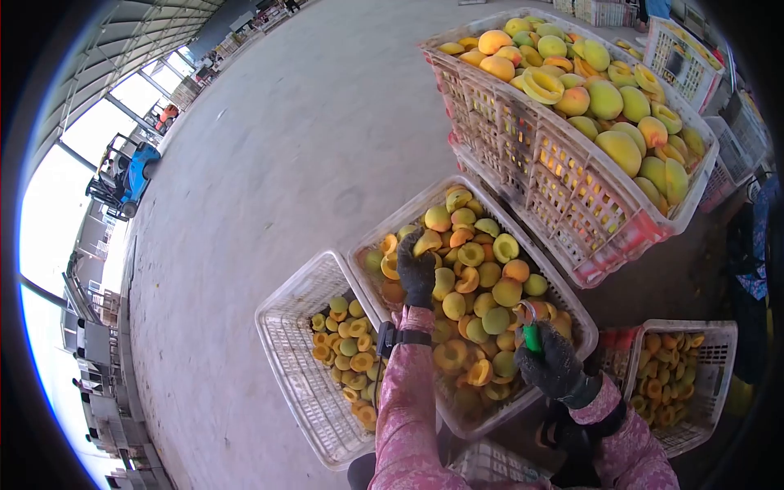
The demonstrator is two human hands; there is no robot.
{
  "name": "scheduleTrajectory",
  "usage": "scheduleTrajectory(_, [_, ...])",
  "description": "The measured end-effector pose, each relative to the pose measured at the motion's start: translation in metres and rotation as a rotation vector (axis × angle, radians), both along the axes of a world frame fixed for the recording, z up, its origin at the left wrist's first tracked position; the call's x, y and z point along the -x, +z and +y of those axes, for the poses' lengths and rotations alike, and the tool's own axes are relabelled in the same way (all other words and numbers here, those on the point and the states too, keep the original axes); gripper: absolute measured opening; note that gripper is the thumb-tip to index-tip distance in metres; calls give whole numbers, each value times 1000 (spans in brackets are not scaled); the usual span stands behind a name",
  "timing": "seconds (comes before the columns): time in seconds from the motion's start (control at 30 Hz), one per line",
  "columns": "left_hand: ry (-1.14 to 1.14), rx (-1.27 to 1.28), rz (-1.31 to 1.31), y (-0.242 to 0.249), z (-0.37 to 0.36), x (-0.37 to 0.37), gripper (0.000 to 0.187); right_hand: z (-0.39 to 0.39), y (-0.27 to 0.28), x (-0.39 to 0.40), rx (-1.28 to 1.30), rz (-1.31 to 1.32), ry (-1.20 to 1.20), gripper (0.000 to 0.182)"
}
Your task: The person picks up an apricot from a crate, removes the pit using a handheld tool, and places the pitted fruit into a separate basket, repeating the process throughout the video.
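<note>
My left hand, in a dark glove, reaches over the middle crate of whole and halved yellow-green fruit. Its fingers are closed round a yellow fruit near the crate's left side. Over the right part of the same crate, my right hand, also gloved, grips a green-handled tool with a curved metal end. The tool's tip is close to the fruit below it. Halved fruit lies in the white crate on the left.
A tall crate heaped with fruit stands at the upper right. A smaller crate of halves is at the lower right. More crates stand behind at the far right. A blue forklift is far off at the left.
</note>
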State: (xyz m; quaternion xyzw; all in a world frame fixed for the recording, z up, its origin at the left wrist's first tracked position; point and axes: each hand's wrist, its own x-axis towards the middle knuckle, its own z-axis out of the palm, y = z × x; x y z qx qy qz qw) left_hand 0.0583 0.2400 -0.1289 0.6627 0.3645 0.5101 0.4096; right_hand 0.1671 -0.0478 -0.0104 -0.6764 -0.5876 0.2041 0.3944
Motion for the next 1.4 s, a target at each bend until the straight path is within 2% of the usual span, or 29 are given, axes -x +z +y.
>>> scheduleTrajectory(0.07, [-62, -10, -55, 17, -17, 1, 36, -2, -11, 1, -67, -91, -7, 38])
scheduleTrajectory(0.13, [-135, -89, -235, 30, -31, -2, 36, -4, -15, -2, -137, -183, -18, 35])
scheduleTrajectory(0.2, [-170, -121, -255, 42, -41, -3, 37, 0, -15, -8, -386, -635, 80, 33])
scheduleTrajectory(0.33, [-281, -29, -366, 60, -63, -5, 38, 1, -17, -9, -417, -589, 80, 32])
scheduleTrajectory(0.4, [-333, 142, -409, 71, -76, -6, 38, 1, -22, -9, -421, -533, 50, 33])
scheduleTrajectory(0.53, [-379, 163, -395, 81, -93, -11, 36, 3, -14, -8, -454, -485, -8, 31])
scheduleTrajectory(0.6, [-402, 307, -460, 95, -106, -13, 35, 3, -7, -11, -493, -700, 4, 33])
scheduleTrajectory(0.63, [-404, 309, -459, 98, -109, -12, 35, 3, -6, -11, -491, -700, 3, 33])
scheduleTrajectory(0.7, [-458, 582, -466, 103, -113, -10, 38, 5, -8, -11, -459, -627, -20, 33])
scheduleTrajectory(0.73, [-459, 582, -465, 105, -117, -10, 38, 4, -13, -12, -459, -627, -22, 33])
scheduleTrajectory(0.8, [-607, 866, -803, 109, -124, -9, 39, 3, -19, -13, -254, -258, 50, 34])
scheduleTrajectory(0.83, [-606, 866, -802, 108, -125, -8, 39, 2, -18, -12, -254, -256, 50, 34])
scheduleTrajectory(0.9, [-700, 1030, -906, 105, -127, -5, 46, 5, -3, -7, 37, 422, -136, 34])
scheduleTrajectory(0.93, [-700, 1030, -905, 100, -125, -2, 46, 5, -3, -7, 37, 423, -136, 34])
scheduleTrajectory(1.0, [-889, 1152, -1008, 94, -121, 4, 47, 4, -5, -8, 44, 573, -159, 35])
scheduleTrajectory(1.13, [-757, 1165, -951, 93, -125, 8, 39, 5, 0, -9, 38, 549, -150, 34])
scheduleTrajectory(1.2, [-666, 1119, -903, 84, -121, 12, 37, 5, -2, -12, 105, 292, -90, 32])
scheduleTrajectory(1.23, [-659, 1128, -902, 79, -121, 16, 37, 5, -2, -12, 114, 296, -90, 32])
scheduleTrajectory(1.3, [-274, 616, -577, 78, -119, 27, 35, 5, -2, -13, 22, 463, -175, 32])
scheduleTrajectory(1.33, [-114, 593, -554, 77, -119, 32, 33, 4, -7, -13, 28, 468, -178, 32])
scheduleTrajectory(1.4, [45, 427, -304, 64, -107, 46, 35, 1, -17, -17, 107, 190, -91, 31])
